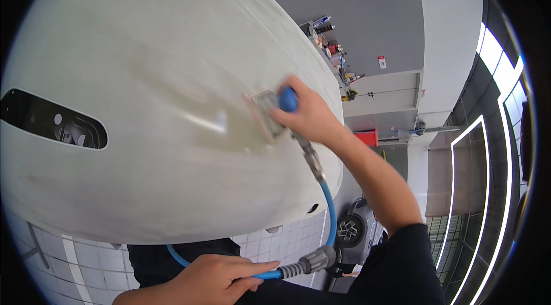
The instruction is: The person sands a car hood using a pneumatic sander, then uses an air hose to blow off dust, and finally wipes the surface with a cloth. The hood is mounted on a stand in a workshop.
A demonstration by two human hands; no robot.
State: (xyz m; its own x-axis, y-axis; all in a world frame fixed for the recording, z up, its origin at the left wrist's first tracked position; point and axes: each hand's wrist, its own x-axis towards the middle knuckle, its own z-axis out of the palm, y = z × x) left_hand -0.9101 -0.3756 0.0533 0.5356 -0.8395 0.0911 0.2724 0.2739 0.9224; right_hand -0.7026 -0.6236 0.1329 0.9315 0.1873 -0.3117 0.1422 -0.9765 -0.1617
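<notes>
A large, curved, pale car body panel (172, 75) fills the left and middle of the view. My right hand (314, 111) is wrapped round the blue top of an air sander (266, 111). The sander's rectangular pad lies against the panel, slightly smeared by motion. From the tool a metal fitting leads to a blue air hose (331, 213), which curves down to a grey coupling (318, 260). My left hand (209, 278) holds the hose near that coupling, in front of my body. Dull patches and a bright light reflection show beside the pad.
A dark oval opening (57, 118) is cut in the panel at the left. Beyond its far right edge stands a shelf of bottles and tools (333, 49). A red container (367, 137) and a parked car (359, 224) are at the right. Tiled floor (97, 265) shows below.
</notes>
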